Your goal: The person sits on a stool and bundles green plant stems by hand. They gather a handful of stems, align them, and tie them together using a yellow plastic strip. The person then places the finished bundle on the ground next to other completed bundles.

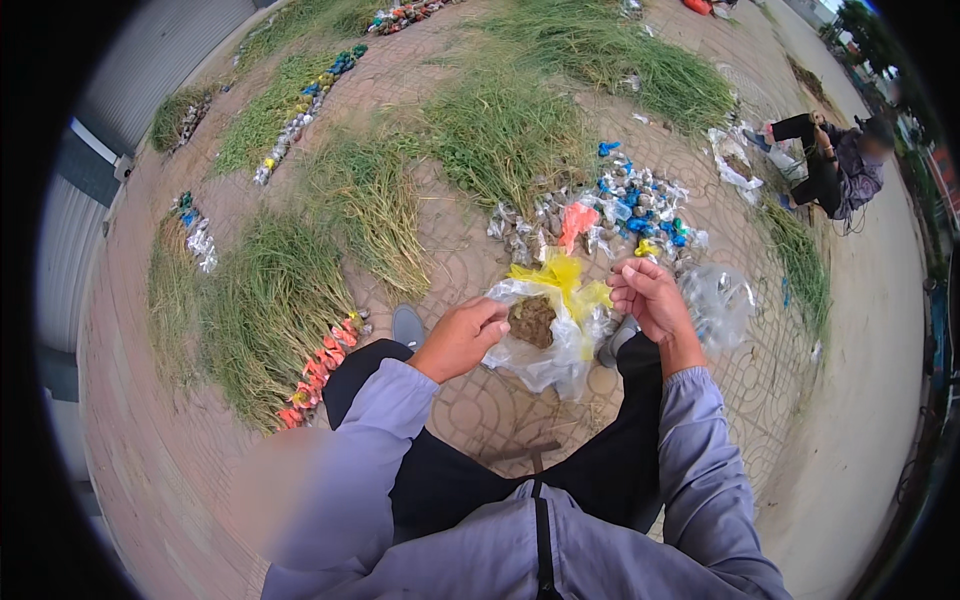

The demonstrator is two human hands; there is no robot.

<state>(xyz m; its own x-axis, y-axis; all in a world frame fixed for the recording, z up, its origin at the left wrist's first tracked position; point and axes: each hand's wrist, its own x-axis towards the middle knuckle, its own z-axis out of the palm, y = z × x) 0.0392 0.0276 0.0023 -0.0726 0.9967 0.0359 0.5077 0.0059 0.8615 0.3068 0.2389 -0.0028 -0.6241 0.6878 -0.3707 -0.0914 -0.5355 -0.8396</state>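
Observation:
Between my feet lies an opened clear plastic bag (566,367) with a clump of brown soil (534,321) in it. Yellow plastic film (559,274) is spread over its far and right sides. My left hand (466,337) is at the bag's left edge, fingers bent; whether it pinches anything is not clear. Raised beside the yellow film, my right hand (646,296) has its thumb near the curled fingers, and I cannot tell if something thin is between them. Just beyond is a heap of small plastic-wrapped bundles (637,199) in blue, white and clear, with a red plastic piece (578,223).
Clear plastic bags (716,307) lie at the right. Bundles of green stalks (277,300) cover the paving at left and ahead, some with red-wrapped ends (322,367). A co-worker (840,161) sits at the far right by more stalks (799,255).

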